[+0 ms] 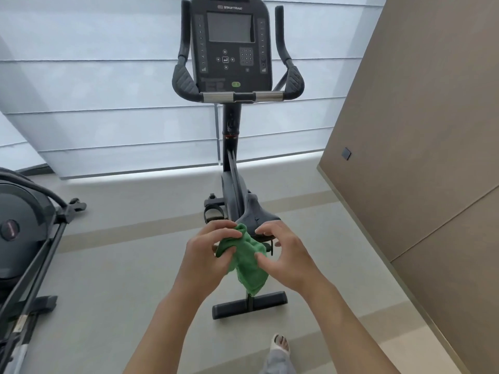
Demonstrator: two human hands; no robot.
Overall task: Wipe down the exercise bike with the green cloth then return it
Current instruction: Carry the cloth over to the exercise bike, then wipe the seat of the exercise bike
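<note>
A dark grey exercise bike (pixel 231 147) stands in front of me, its console (pixel 230 41) and handlebars up high and its saddle (pixel 256 213) just beyond my hands. The green cloth (pixel 249 263) hangs bunched between my hands above the saddle's rear. My left hand (pixel 209 251) pinches the cloth's upper left part between thumb and fingers. My right hand (pixel 283 252) touches the cloth's right side with its thumb, while its fingers are spread and loosely curled over the saddle's back edge.
Another black exercise machine (pixel 24 228) stands at the left edge. A beige wall (pixel 421 130) runs along the right. Window blinds (pixel 108 103) are behind the bike. The bike's rear base bar (pixel 249 303) lies on the grey floor, and my foot (pixel 280 344) is below it.
</note>
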